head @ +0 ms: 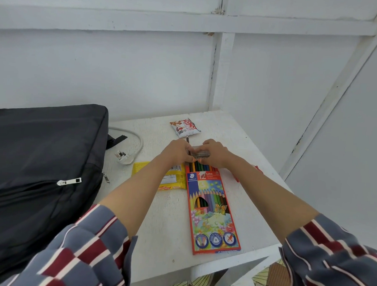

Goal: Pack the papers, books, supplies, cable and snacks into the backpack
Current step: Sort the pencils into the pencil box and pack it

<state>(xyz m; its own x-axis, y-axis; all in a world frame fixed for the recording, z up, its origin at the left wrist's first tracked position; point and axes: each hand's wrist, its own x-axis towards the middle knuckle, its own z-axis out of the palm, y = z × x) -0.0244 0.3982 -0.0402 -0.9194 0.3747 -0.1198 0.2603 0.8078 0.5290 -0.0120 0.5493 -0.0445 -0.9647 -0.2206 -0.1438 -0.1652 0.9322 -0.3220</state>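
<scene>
An orange box of coloured pencils lies flat on the white table, its open end pointing away from me. Pencil ends show at that open end. My left hand and my right hand meet there, and both pinch the box's grey flap. One dark pencil sticks out past my left fingers. The black backpack lies at the left with its zip shut. A white cable with a plug rests beside the backpack.
A yellow snack packet lies partly under my left forearm. A white and red snack bag sits near the back wall. Something red peeks out behind my right arm. The table's edge is close on the right and at the front.
</scene>
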